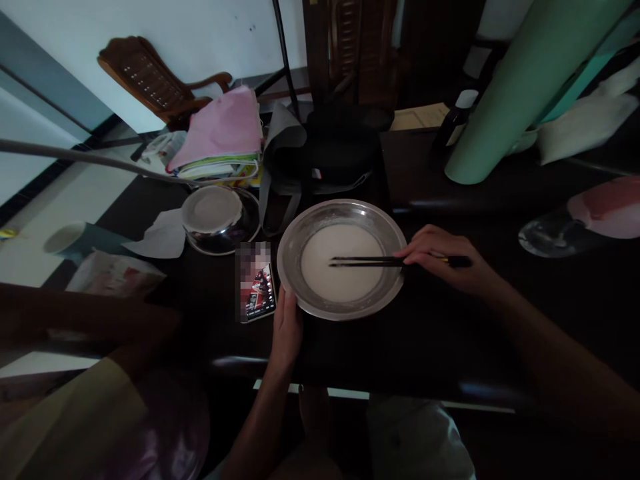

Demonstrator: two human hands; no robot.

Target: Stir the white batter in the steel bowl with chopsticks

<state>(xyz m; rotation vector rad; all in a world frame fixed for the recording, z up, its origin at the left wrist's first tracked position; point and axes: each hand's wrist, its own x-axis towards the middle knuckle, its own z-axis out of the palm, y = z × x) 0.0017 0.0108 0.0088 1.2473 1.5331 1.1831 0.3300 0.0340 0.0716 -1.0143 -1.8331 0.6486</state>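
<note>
A wide metal bowl (395,283) stands on the dark table, with a smooth whitish liquid or batter (340,283) in its bottom. My left hand (287,327) grips the bowl's near-left rim, its thumb along the outside and the other fingers partly hidden. In my right hand (443,257), at the bowl's right edge, is a pair of dark chopsticks (367,262), held closed around their upper part. They reach leftward over the bowl, their tips at or just above the white surface; I cannot tell whether they touch it. Left of the bowl lies a lit phone (260,287).
An upturned metal bowl (213,210) rests on a lid or plate beyond the phone. Behind are a black bag (340,157), a pink cloth (220,127) on a stack, and a tall green cylinder (520,93). Another person's arm (85,317) extends in from the left.
</note>
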